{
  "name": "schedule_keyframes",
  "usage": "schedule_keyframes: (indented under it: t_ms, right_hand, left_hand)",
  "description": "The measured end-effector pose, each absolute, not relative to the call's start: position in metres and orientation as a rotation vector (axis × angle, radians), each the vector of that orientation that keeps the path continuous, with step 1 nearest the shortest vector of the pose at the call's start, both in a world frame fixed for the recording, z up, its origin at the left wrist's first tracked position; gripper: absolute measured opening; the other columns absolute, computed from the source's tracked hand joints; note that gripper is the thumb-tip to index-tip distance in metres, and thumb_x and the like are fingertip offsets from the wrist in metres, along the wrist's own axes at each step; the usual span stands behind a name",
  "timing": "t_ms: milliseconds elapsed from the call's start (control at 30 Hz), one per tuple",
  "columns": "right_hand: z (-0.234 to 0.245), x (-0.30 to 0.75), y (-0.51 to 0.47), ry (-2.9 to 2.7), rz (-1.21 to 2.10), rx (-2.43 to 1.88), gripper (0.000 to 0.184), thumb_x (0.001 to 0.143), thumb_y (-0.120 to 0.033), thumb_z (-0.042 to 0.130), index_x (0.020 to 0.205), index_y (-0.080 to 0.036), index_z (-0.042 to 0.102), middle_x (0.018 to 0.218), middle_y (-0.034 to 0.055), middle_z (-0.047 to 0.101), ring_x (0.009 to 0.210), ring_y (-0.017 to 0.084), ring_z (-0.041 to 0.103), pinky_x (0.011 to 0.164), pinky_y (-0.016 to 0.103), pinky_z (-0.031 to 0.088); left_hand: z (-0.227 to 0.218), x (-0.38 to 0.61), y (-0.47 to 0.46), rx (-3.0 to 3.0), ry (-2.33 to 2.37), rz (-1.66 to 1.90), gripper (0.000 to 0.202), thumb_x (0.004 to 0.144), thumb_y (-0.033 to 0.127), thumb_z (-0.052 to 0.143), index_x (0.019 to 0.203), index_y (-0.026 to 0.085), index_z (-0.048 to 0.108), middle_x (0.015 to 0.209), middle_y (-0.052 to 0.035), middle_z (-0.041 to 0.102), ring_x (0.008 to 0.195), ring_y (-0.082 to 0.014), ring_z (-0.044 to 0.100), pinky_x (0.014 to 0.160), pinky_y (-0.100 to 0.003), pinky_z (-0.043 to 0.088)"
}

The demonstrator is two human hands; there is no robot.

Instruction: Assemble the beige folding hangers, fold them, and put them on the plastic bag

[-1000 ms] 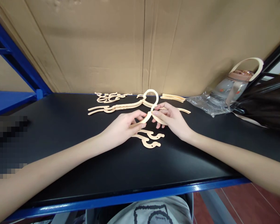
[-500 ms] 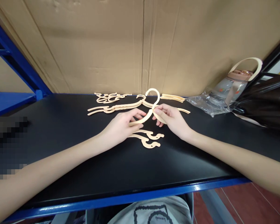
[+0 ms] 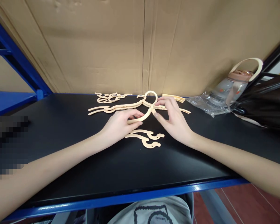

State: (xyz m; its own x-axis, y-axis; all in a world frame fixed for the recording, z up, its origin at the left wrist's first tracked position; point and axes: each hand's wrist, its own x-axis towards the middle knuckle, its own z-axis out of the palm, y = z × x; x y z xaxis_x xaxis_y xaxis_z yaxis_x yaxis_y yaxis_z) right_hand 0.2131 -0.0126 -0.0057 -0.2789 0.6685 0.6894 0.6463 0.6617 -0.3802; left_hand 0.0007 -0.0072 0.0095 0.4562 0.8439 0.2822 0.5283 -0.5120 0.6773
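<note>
Right hand (image 3: 175,119) shifted rearward; curved strip (image 3: 143,117) points rear-right.

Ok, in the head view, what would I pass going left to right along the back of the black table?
Scrolled wooden cutouts → wooden loop → stacked wooden strips → clear plastic bag → water bottle → black bag.

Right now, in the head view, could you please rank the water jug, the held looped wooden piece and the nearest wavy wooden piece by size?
1. Clear plastic water jug with pinkish lid, though farther off.
2. Pale looped wooden piece, partly covered.
3. Pale wavy wooden piece, nearly matching the second.
</note>
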Motion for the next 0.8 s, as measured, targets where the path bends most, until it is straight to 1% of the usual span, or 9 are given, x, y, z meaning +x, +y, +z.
schedule_keyframes:
  t_ms: [100,200,300,433,500,567,667,733,800]
  right_hand:
    - [-0.002,0.211,-0.019,-2.245,-0.29,-0.952,0.02,0.091,-0.022,0.052,0.11,-0.02,0.057,0.126,0.0111,0.057,0.12,0.027,0.049,0.103,0.049,0.038]
    - [-0.001,0.208,-0.021,-2.399,-0.428,-0.861,0.027,0.092,-0.021,0.051,0.119,-0.018,0.056,0.119,0.0093,0.065,0.118,0.025,0.053,0.112,0.053,0.03]
    - [-0.002,0.208,-0.019,-2.42,-0.497,-0.83,0.026,0.094,-0.017,0.045,0.117,-0.015,0.058,0.106,0.0075,0.07,0.107,0.022,0.061,0.115,0.055,0.028]
    - [-0.002,0.211,-0.015,-2.418,-0.638,-0.795,0.027,0.096,-0.012,0.039,0.108,-0.013,0.062,0.09,0.0049,0.07,0.091,0.019,0.064,0.115,0.055,0.028]
    - [-0.003,0.212,-0.014,-2.417,-0.718,-0.779,0.028,0.096,-0.01,0.038,0.108,-0.013,0.063,0.09,0.005,0.069,0.091,0.02,0.062,0.115,0.054,0.03]
    - [-0.004,0.212,-0.014,-2.41,-0.747,-0.787,0.028,0.096,-0.009,0.038,0.109,-0.012,0.063,0.093,0.0062,0.069,0.095,0.021,0.061,0.113,0.052,0.033]
    - [-0.006,0.213,-0.013,-2.409,-0.697,-0.896,0.029,0.094,-0.008,0.041,0.115,-0.01,0.061,0.102,0.0097,0.067,0.102,0.023,0.06,0.101,0.044,0.046]
    - [-0.008,0.215,-0.012,-2.415,-0.639,-1.012,0.03,0.093,-0.007,0.041,0.116,-0.01,0.06,0.107,0.0118,0.065,0.104,0.024,0.059,0.09,0.039,0.051]
    - [-0.008,0.216,-0.011,-2.41,-0.589,-1.112,0.03,0.093,-0.007,0.041,0.115,-0.011,0.061,0.108,0.012,0.064,0.102,0.024,0.06,0.085,0.037,0.053]
  left_hand:
    - [0.011,0.002,-0.008,2.243,1.115,0.846,0.022,0.083,0.033,0.06,0.098,0.019,0.068,0.101,-0.0028,0.07,0.096,-0.0198,0.063,0.088,-0.031,0.053]
    - [0.011,0.004,-0.009,2.244,1.136,0.86,0.021,0.083,0.032,0.061,0.095,0.017,0.068,0.096,-0.0034,0.071,0.087,-0.0182,0.064,0.082,-0.03,0.054]
    - [0.009,0.005,-0.011,2.208,1.116,0.872,0.021,0.081,0.032,0.063,0.095,0.017,0.068,0.091,-0.0022,0.071,0.079,-0.0157,0.064,0.077,-0.029,0.056]
    - [0.005,0.005,-0.012,2.22,1.105,0.915,0.022,0.079,0.037,0.065,0.092,0.019,0.067,0.094,-0.0026,0.07,0.084,-0.0181,0.067,0.081,-0.032,0.057]
    - [0.006,0.004,-0.011,2.216,1.125,0.945,0.027,0.08,0.042,0.064,0.094,0.019,0.066,0.1,-0.0039,0.07,0.09,-0.0205,0.067,0.085,-0.035,0.055]
    - [0.008,0.002,-0.007,2.14,1.152,1.033,0.03,0.087,0.045,0.053,0.095,0.019,0.066,0.103,-0.0046,0.07,0.098,-0.0219,0.065,0.093,-0.037,0.052]
    - [0.007,-0.004,0.006,1.941,1.274,1.18,0.034,0.093,0.035,0.036,0.1,0.018,0.065,0.112,-0.0053,0.069,0.111,-0.0218,0.06,0.104,-0.039,0.043]
    - [0.003,-0.009,0.016,1.884,1.436,1.142,0.033,0.088,0.03,0.04,0.108,0.017,0.063,0.12,-0.0067,0.066,0.116,-0.0231,0.057,0.107,-0.041,0.039]
    - [-0.002,-0.013,0.023,1.962,1.549,1.006,0.038,0.086,0.031,0.044,0.117,0.015,0.06,0.126,-0.0093,0.062,0.121,-0.025,0.052,0.11,-0.043,0.035]
